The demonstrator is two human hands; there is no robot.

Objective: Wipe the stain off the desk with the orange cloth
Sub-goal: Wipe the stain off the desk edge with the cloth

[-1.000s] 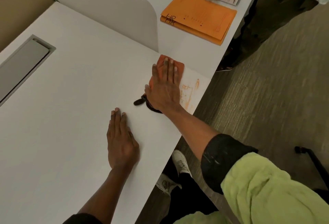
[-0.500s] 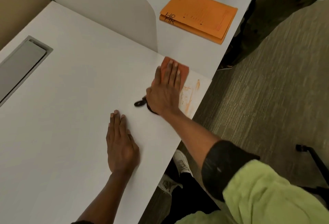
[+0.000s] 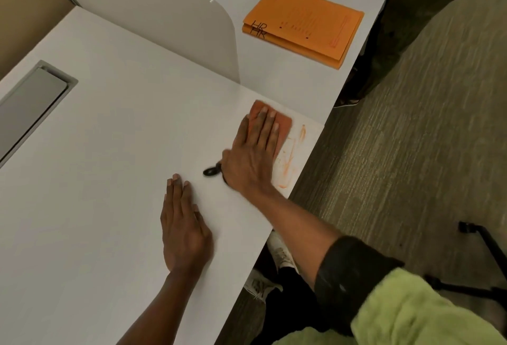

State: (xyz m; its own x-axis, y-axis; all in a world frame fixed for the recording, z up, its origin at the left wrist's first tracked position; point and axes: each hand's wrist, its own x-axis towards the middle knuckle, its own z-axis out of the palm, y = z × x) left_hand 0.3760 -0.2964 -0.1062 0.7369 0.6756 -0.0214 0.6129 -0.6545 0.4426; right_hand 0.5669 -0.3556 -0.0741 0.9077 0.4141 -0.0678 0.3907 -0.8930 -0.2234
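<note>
On the far left of my white desk [image 3: 109, 152] there is a long gray lid [image 3: 30, 106] set into the top. My left hand [image 3: 183, 232] lies flat on the desk, palm down, fingers straight and close together. It holds nothing.

Just to the right of it, my right hand [image 3: 253, 158] lies flat too, fingers spread a little, and it presses down on the orange cloth [image 3: 282, 127]. The cloth is folded into a small flat pad. It looks dull orange, almost brick colored, and only its far edge and right side peek out from under my fingers. It sits near the right front corner of the desk. A small black strap [image 3: 211, 171] sticks out by my wrist.

Right beside the cloth is the stain [image 3: 290, 158]. It is thin orange streaks and smears on the white top, running to the desk's edge. One little streak sits apart, higher up.

Farther back, on the next desk, lies a stack of orange folders [image 3: 301, 26] with "HR" written on it. Gray carpet [image 3: 411, 152] is on the right.
</note>
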